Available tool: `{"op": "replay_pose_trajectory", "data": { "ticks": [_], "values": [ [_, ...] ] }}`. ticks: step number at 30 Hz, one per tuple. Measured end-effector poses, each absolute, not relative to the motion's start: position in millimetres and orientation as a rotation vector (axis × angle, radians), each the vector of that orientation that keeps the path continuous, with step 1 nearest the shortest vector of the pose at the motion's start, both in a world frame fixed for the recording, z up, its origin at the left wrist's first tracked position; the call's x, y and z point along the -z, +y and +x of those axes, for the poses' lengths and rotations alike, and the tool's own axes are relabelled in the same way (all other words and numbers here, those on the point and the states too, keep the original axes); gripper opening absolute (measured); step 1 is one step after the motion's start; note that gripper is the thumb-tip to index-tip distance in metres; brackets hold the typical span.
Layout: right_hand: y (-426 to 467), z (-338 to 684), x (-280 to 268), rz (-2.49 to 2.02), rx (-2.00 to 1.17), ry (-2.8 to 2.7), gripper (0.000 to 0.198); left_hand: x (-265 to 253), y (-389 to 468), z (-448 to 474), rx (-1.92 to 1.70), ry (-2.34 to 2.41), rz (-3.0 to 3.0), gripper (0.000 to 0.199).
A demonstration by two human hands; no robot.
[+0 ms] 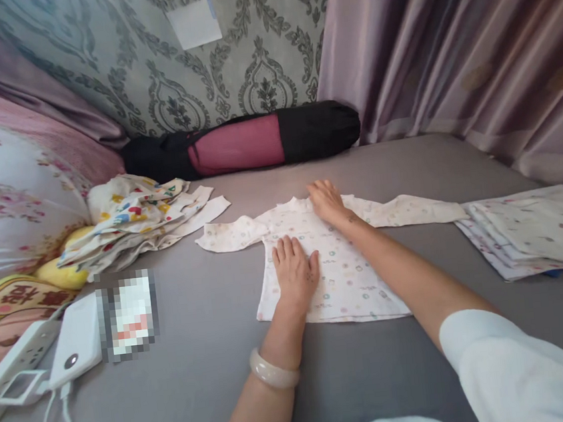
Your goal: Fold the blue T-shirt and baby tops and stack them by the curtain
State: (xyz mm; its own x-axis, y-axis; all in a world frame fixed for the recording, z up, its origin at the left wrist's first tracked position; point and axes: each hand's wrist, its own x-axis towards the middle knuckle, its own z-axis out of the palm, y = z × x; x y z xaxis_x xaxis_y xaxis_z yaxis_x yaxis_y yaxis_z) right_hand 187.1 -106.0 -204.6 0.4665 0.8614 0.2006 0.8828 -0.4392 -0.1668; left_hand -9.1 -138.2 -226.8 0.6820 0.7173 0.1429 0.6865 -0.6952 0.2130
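Note:
A small white long-sleeved shirt (346, 278) with a pale print lies spread out on the grey sheet, its sleeves stretched to both sides and its collar at the far end. My left hand (295, 273) rests flat on its chest, fingers extended and holding nothing; a pale bangle (274, 369) circles that wrist. At the collar is my right hand (327, 201), its fingers curled down over the fabric edge, with the fingertips hidden. My right forearm crosses the shirt's right side.
Folded clothes (545, 227) lie stacked at the right, touching the sleeve end. Loose clothes (146, 218) are heaped at the left. Nearer are a white power bank (76, 340) with cables and a power strip (18, 363). A black-and-pink rolled bag (239, 143) lies along the wall.

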Motion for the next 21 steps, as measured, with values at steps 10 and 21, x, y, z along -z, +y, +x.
{"op": "replay_pose_trajectory", "data": {
  "ticks": [10, 21],
  "values": [
    [-69.0, 165.6, 217.5, -2.458, 0.069, -1.577, 0.031, 233.9, -132.9, -7.4, -0.287, 1.240, 2.687, 0.075],
    [-95.4, 137.6, 219.0, -2.452, 0.073, -1.424, 0.051, 230.1, -130.9, -6.4, -0.283, 1.220, 2.732, 0.058]
  ]
}}
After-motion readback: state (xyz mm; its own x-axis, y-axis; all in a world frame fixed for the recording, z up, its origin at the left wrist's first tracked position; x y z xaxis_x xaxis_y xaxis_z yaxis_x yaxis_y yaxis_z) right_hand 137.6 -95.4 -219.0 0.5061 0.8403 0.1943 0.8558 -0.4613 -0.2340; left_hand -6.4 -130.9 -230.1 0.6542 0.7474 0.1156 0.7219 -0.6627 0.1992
